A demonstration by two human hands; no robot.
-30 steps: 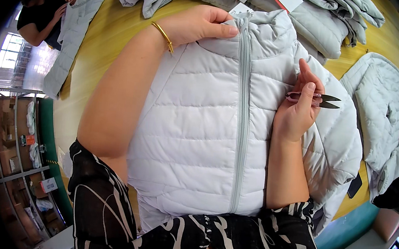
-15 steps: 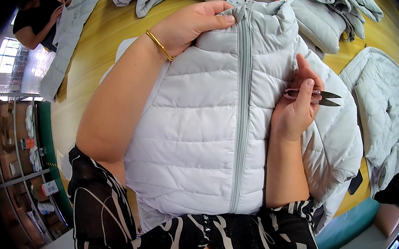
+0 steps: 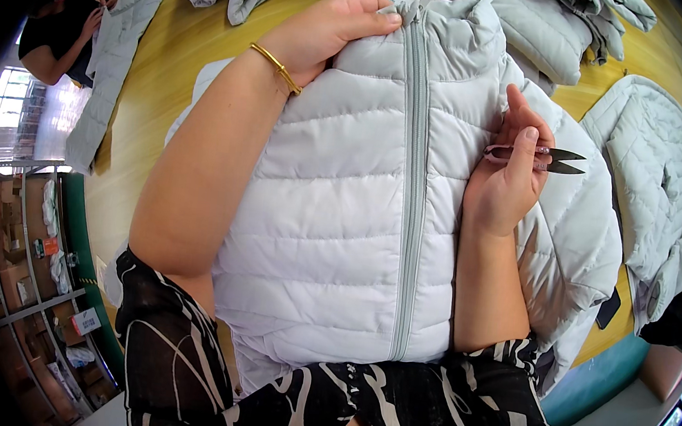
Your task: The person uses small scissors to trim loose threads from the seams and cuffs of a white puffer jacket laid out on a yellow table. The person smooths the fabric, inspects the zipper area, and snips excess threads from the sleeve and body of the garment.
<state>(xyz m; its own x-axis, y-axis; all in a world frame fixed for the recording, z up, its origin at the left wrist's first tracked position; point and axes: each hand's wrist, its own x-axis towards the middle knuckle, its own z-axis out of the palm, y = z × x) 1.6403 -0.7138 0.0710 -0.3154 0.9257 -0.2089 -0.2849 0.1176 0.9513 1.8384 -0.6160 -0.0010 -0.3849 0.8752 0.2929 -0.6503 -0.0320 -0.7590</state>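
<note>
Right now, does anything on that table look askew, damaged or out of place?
Nothing stands out. The pale quilted jacket lies flat, zipped up, with no visible tear. The left hand holds its collar; the right hand holds small thread snips beside the zip. Other jackets lie around it.

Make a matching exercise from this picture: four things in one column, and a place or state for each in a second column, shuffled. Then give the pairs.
Things:
1. left hand
2. right hand
3. gold bangle
4. zipper

Places or states:
A. runs closed down the middle of the pale grey puffer jacket
B. holds small thread snips, blades pointing right
C. sits around the left wrist
D. grips the jacket's collar at the top

Pairs: 1-D, 2-B, 3-C, 4-A
</note>
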